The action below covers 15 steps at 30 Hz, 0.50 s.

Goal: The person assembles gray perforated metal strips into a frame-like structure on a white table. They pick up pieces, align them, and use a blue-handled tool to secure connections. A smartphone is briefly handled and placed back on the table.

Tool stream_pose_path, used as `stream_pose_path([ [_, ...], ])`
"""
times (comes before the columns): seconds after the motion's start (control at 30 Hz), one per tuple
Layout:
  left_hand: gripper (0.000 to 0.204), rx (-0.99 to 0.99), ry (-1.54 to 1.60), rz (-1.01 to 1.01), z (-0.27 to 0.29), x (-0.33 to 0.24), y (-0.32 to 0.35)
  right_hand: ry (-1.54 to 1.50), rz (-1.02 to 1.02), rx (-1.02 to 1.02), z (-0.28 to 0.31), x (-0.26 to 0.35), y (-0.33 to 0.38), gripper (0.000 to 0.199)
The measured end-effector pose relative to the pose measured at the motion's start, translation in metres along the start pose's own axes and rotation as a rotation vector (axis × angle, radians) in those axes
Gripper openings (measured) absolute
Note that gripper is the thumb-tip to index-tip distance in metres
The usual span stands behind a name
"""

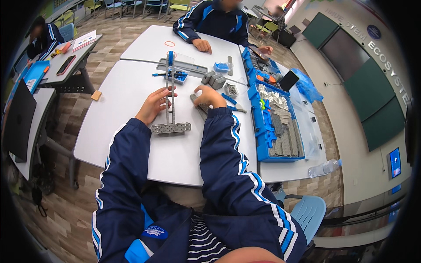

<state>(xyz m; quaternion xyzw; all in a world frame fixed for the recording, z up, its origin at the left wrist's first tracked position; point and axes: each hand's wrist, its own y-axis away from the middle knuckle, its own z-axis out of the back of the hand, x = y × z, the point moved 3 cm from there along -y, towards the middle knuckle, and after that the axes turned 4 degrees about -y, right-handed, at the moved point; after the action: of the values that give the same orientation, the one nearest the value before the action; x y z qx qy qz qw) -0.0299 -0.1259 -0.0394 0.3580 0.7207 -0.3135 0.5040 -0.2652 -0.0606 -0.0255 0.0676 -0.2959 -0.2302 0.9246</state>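
A grey assembly of construction-kit beams (pixel 173 107) stands in front of me, two long parallel beams joined to a wide perforated crosspiece (pixel 171 128) at the near end. Blue parts (pixel 170 59) sit at its far end. Curled round the beams from the left is my left hand (pixel 154 104). My right hand (pixel 210 97), to the right of the assembly, has its fingers closed on a loose grey perforated beam (pixel 200 108) lying slanted by the table. Just beyond that hand are several grey blocks (pixel 214 80), a small tray of grey pieces (pixel 230 90) and a blue-handled tool (pixel 233 102).
A blue kit box (pixel 264 147) full of grey beams lies at the right, with a dark phone (pixel 288 81) on its far edge. A water bottle (pixel 323 168) lies near the right table edge. Across the table sits another person, whose hand (pixel 202 45) rests on it.
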Motion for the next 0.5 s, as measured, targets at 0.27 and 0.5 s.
stream_pose_path([
  [0.27,0.048,-0.011,-0.001,0.037,0.002,0.002,-0.001,0.006,0.027,-0.072,-0.005,0.000,-0.006,0.070],
  [0.5,0.054,-0.015,-0.018,0.030,0.000,0.004,-0.001,-0.007,0.016,-0.125,-0.011,0.002,-0.009,0.071],
])
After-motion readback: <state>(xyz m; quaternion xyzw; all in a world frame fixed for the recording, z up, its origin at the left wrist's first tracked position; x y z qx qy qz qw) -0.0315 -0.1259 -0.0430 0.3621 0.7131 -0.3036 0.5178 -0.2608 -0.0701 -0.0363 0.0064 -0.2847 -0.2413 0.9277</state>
